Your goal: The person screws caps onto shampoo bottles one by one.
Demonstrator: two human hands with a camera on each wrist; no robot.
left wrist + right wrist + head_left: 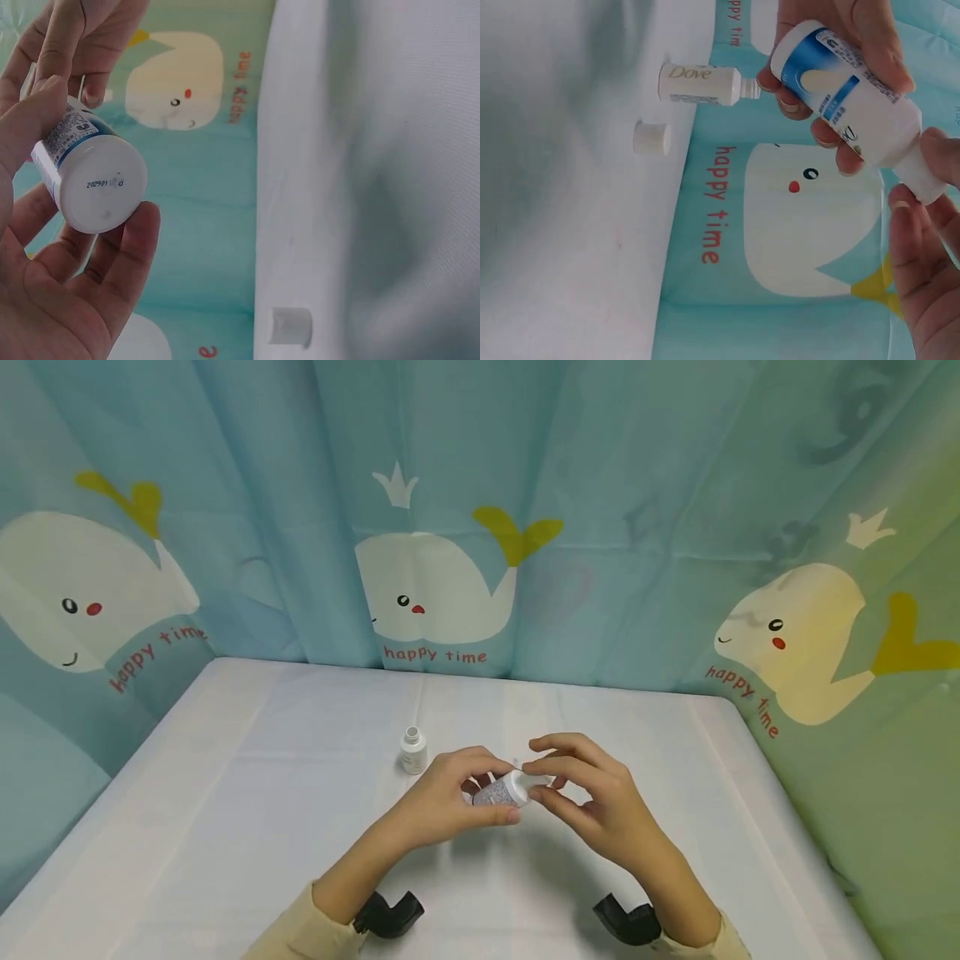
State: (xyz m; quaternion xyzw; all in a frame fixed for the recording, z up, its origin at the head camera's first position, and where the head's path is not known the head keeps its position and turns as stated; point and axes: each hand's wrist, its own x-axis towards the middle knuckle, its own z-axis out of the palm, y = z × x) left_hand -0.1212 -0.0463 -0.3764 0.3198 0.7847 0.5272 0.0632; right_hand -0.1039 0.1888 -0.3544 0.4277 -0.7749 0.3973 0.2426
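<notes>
My left hand [453,793] grips a white bottle [855,97] with a blue printed label, tilted above the table. In the left wrist view, its round base [103,184] bears a stamped date. My right hand [600,797] pinches the white cap [922,176] at the bottle's end with thumb and fingers. Whether the cap is seated or loose, I cannot tell. Beyond my left hand, a smaller white Dove bottle [413,753] stands upright with its neck bare. To its right, a loose white cap [652,139] rests on the table, mostly hidden by the hands in the head view.
A white-covered table [247,827] lies under both hands. Behind it and at its sides hangs a blue-green curtain [622,610] printed with whales. Black curved mounts [393,917] are fixed at both wrists.
</notes>
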